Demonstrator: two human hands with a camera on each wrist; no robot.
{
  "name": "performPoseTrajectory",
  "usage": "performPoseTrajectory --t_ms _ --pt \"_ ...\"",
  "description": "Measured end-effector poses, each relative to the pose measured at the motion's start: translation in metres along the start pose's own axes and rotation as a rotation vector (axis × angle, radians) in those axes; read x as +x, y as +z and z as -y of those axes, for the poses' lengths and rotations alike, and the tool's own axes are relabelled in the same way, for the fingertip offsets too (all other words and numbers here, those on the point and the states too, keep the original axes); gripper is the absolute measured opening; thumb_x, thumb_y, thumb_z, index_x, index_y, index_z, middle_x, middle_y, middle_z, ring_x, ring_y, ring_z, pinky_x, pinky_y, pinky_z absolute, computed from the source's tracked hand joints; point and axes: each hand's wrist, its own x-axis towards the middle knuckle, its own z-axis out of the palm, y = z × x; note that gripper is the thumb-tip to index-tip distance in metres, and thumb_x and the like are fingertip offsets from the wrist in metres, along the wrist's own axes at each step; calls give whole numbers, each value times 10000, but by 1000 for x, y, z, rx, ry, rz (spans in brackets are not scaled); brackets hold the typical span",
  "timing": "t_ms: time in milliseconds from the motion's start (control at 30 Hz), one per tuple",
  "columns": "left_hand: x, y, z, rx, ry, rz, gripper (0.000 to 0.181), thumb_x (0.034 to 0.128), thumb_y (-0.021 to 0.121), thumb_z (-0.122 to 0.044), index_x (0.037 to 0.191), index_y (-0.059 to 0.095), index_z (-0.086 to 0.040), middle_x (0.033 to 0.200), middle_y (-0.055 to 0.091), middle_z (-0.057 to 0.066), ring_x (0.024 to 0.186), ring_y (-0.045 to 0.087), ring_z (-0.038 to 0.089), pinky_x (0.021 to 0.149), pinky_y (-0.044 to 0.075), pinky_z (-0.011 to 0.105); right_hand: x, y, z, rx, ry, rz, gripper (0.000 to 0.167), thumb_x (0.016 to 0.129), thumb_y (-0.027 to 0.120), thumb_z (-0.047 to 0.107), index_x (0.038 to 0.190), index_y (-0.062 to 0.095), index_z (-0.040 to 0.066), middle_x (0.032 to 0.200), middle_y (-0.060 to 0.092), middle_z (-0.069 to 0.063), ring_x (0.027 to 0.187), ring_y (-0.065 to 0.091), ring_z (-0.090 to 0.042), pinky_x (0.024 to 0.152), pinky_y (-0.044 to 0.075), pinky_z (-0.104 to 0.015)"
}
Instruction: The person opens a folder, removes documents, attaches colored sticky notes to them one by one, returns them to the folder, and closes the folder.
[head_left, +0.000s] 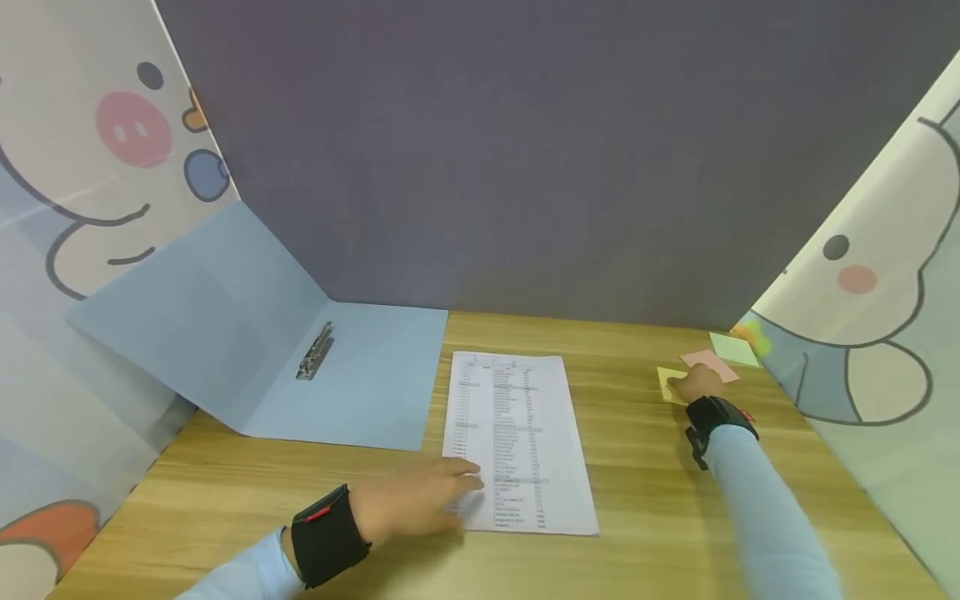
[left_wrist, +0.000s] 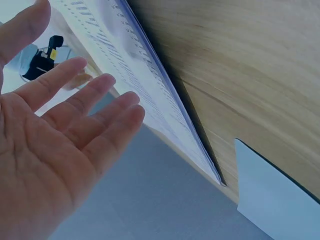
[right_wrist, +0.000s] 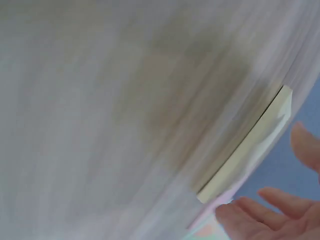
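Over on the right, the right hand (head_left: 699, 383) is down at the yellow pad (right_wrist: 245, 150), covering part of it from the head camera. The right wrist camera shows the thumb standing away from the fingers, which reach forward, loosely bent, beside the pad; whether they touch it, I cannot tell. Just beyond lies the pink pad (head_left: 714, 365), and farther back the pale green pad (head_left: 733, 350), close to the right wall (head_left: 877, 325) with its cartoon print.

And in the middle, the left hand (head_left: 418, 497) is at the lower left edge of the printed sheets (head_left: 517, 442)! Its fingers are nearly straight and slightly spread, thumb apart, palm in full view of the left wrist camera (a little blurred from above, this one). Contact with the paper? Cannot tell.

The sheets lie neatly stacked on the wooden table (head_left: 637, 483), columns of print running down them. To their left sits the blue folder (head_left: 382, 367), its cover tilted up toward the left wall (head_left: 75, 358), a metal clip (head_left: 316, 352) near its fold. Behind it all stands the dark grey panel (head_left: 555, 158).
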Motion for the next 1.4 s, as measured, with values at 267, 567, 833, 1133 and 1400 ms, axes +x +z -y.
performPoseTrajectory --t_ms 267,567,833,1133,1400 --pt "-4 3 -4 -29 -4 12 491 807 678 -339 1244 553 -152 1304 522 40 1187 506 196 965 433 337 -8 -4 -3 -19 94 164 610 866 519 334 1085 495 -235 1079 523 -403 946 536 -503 799 470 -514" --pt "-5 6 -5 -52 7 4 476 807 679 -319 1229 563 -131 1288 534 39 1183 507 185 966 430 317 -23 -15 22 -36 133 91 517 842 582 264 968 497 -230 967 533 -382 891 541 -501 767 464 -530" --pt "-5 6 -6 -54 8 -6 481 812 675 -305 1238 556 -115 1285 535 49 1186 503 195 966 431 323 -15 -8 19 -26 214 105 779 782 667 312 1159 307 -266 1129 338 -423 1067 346 -560 864 392 -580" --pt "-9 7 -2 -71 1 -9 495 810 678 -289 1248 549 -96 1281 538 53 1187 502 196 972 427 323 -15 -7 23 52 77 7 448 741 666 253 866 520 -152 848 533 -299 794 519 -429 678 448 -499" --pt "-5 9 -2 -82 -19 4 486 810 672 -295 1246 553 -117 1285 540 37 1186 506 196 963 432 338 -21 -10 28 131 8 11 500 836 565 246 1104 520 -174 1028 560 -355 796 554 -414 649 467 -457"
